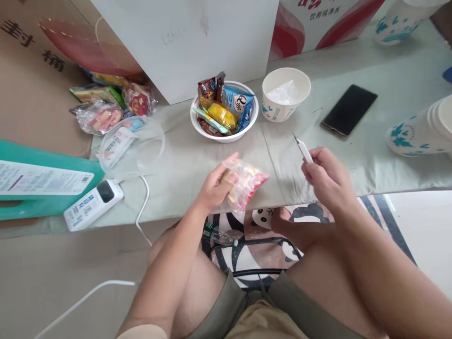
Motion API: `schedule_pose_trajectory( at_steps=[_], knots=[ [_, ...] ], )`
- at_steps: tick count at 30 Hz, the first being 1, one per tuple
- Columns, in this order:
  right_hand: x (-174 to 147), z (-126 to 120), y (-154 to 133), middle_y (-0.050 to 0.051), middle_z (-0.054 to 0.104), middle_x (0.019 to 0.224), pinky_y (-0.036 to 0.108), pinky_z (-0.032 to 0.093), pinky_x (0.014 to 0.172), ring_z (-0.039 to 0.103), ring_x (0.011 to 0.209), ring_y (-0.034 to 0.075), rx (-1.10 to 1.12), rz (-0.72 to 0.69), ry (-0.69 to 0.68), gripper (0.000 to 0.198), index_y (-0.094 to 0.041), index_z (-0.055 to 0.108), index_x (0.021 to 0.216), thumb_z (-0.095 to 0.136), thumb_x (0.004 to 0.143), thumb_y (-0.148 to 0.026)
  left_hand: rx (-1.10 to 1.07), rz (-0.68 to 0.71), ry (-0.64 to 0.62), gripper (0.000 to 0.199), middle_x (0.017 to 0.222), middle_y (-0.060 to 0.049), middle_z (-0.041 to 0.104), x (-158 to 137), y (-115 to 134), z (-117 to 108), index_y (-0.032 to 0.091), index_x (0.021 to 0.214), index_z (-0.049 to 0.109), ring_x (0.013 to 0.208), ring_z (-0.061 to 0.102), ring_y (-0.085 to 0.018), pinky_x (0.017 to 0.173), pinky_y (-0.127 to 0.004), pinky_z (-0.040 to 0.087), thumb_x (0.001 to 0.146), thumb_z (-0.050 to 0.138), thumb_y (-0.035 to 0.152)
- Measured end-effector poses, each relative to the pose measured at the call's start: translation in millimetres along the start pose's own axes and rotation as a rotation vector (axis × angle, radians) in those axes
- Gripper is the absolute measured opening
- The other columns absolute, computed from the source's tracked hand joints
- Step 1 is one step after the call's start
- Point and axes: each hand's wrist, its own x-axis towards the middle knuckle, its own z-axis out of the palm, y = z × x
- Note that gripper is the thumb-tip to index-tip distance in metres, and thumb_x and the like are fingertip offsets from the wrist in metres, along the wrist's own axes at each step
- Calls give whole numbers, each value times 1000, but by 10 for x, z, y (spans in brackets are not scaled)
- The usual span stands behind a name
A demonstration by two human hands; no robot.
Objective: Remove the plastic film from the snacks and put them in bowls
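My left hand (217,186) is closed on a clear snack packet (245,186) with red print and pale yellow contents, held at the table's front edge. In my right hand (326,176) is a small craft knife (303,150) with a white handle, its thin dark blade pointing up and to the left, apart from the packet. Beyond my left hand stands a white bowl (224,139) of wrapped snacks, a yellow packet (221,115) among them. A paper cup (286,101) to its right holds crumpled clear plastic (284,92).
A black phone (349,110) lies at the right, near stacked paper cups (420,127). At the left are a clear plastic bowl (148,148), several wrapped snacks (102,117), a white power strip (93,205) with its cord, and a green container (45,181). Boxes (190,42) stand behind.
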Motion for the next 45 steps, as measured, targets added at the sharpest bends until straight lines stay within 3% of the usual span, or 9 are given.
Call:
schedule_pose_trajectory(
  at_steps=[3, 6, 10, 15, 20, 24, 27, 35, 45],
  knots=[
    [-89, 127, -212, -5, 46, 65, 28, 32, 53, 40, 53, 13, 325, -68, -325, 15, -24, 52, 96, 54, 89, -37, 268, 16, -136, 60, 103, -3, 77, -64, 43, 24, 27, 141, 63, 82, 70, -18, 76, -30, 58, 88, 71, 53],
    [-85, 357, -333, -7, 45, 63, 27, 34, 55, 42, 55, 11, 349, -110, -501, 26, -22, 52, 93, 66, 82, -42, 310, 91, -93, 69, 108, -3, 76, -78, -2, 65, 29, 145, 56, 86, 72, -20, 79, -32, 59, 84, 75, 53],
    [-68, 608, -363, -3, 57, 69, 29, 41, 61, 53, 63, 14, 348, 13, -353, 23, -22, 50, 90, 64, 84, -40, 151, 331, 140, 86, 143, -11, 57, -62, -196, 109, 35, 148, 40, 110, 70, -24, 84, -35, 62, 76, 82, 56],
    [-154, 802, -431, 4, 70, 94, 37, 54, 83, 68, 89, 21, 579, 59, -310, 22, -21, 55, 100, 58, 91, -41, 209, 298, 361, 67, 133, -10, 60, -69, -273, 138, 29, 137, 51, 117, 67, -26, 101, -43, 58, 81, 82, 48],
    [-223, 860, -474, 3, 69, 106, 29, 53, 68, 71, 76, 15, 776, 169, -535, 26, -24, 54, 115, 51, 96, -41, 285, 271, 358, 66, 138, -10, 64, -28, -193, 133, 28, 139, 54, 133, 61, -30, 117, -50, 47, 81, 83, 40],
    [-242, 747, -420, 0, 64, 88, 24, 39, 52, 57, 60, 10, 742, 197, -357, 32, -22, 59, 100, 45, 98, -50, 205, 269, 456, 81, 134, -10, 66, -15, -198, 200, 29, 139, 48, 124, 67, -28, 108, -46, 54, 72, 91, 39],
    [-275, 653, -432, -2, 53, 67, 24, 34, 48, 43, 52, 9, 723, 186, -311, 40, -21, 59, 85, 41, 98, -54, 235, 243, 511, 65, 129, -9, 68, -40, -182, 255, 27, 125, 55, 116, 70, -26, 102, -43, 57, 72, 91, 40],
    [-236, 637, -563, -3, 52, 61, 22, 34, 44, 44, 47, 7, 633, 264, -522, 40, -19, 58, 76, 51, 95, -53, 341, 300, 315, 54, 143, -11, 64, -96, -111, 244, 25, 130, 60, 130, 64, -28, 109, -44, 53, 80, 80, 31],
    [-222, 570, -498, -1, 55, 61, 24, 37, 48, 46, 50, 10, 415, 236, -604, 38, -19, 61, 76, 47, 96, -48, -208, 138, 541, 68, 112, -4, 69, 43, -178, 136, 28, 121, 59, 99, 71, -19, 90, -33, 59, 67, 91, 53]
  ],
)
